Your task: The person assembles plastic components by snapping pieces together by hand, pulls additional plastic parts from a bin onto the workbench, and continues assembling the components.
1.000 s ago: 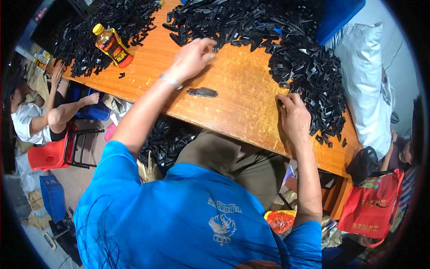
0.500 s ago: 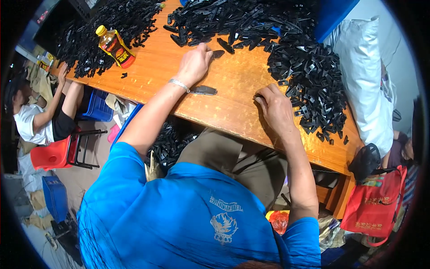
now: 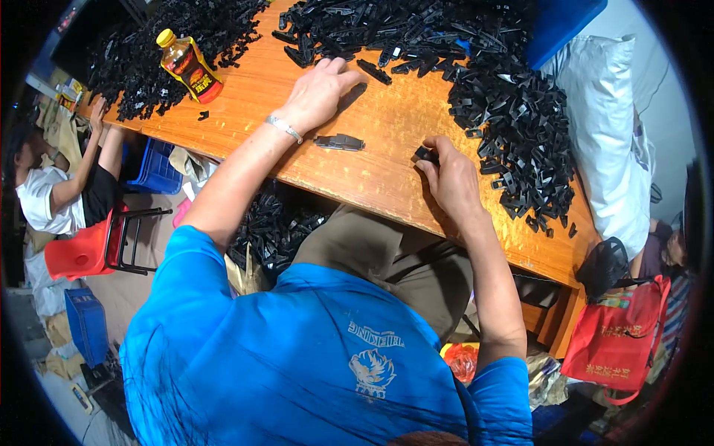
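Note:
My right hand (image 3: 455, 178) pinches a small black plastic piece (image 3: 425, 154) between thumb and forefinger, just above the wooden table (image 3: 394, 111). My left hand (image 3: 318, 91), a silvery band on its wrist, curls its fingers at the near edge of a heap of long black plastic parts (image 3: 409, 33). A dark shape shows beneath its fingers; whether that is a part or shadow is unclear. Between the hands and nearer to me lies one long black part (image 3: 340, 142). Beside my right hand spreads a heap of small black pieces (image 3: 520, 141).
A yellow-capped bottle (image 3: 190, 67) stands at the left before another black heap (image 3: 141, 74). A blue bin (image 3: 565, 30) and a white sack (image 3: 602, 126) border the right side. Another person (image 3: 63, 186) sits at the left by a red chair (image 3: 82, 249).
My right hand has drawn slightly left from the small-piece heap, and a black piece now shows in its fingers. My left hand has shifted a little farther away and left.

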Tool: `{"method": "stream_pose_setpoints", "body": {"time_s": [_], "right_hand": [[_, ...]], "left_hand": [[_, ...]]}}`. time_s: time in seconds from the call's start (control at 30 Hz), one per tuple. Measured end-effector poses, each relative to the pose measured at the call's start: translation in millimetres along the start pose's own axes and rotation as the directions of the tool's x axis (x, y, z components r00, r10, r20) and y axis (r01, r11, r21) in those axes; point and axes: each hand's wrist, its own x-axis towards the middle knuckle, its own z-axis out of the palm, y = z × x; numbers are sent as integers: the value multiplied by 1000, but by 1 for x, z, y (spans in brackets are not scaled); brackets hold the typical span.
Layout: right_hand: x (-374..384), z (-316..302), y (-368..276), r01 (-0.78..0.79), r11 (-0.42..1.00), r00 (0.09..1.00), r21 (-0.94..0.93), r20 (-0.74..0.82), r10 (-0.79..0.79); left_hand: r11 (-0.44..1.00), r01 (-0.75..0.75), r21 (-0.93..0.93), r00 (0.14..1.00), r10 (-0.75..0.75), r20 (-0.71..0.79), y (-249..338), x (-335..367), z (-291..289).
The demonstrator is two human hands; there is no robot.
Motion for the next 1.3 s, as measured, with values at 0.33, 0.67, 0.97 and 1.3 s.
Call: {"method": "stream_pose_setpoints", "body": {"time_s": [0.33, 0.67, 0.97, 1.3], "right_hand": [[34, 31, -15, 76, 994, 987, 79, -149, -64], [70, 62, -8, 127, 990, 986, 60, -112, -120], [86, 78, -11, 298, 955, 952, -8, -66, -298], [64, -19, 68, -25, 936, 960, -350, -271, -75]], "left_hand": [[984, -116, -136, 983, 133, 124, 10, -19, 3], [921, 13, -389, 994, 29, 102, 5, -31, 8], [906, 50, -421, 983, 29, 181, 6, -22, 4], [987, -113, -115, 993, 117, 28, 8, 43, 14]]}}
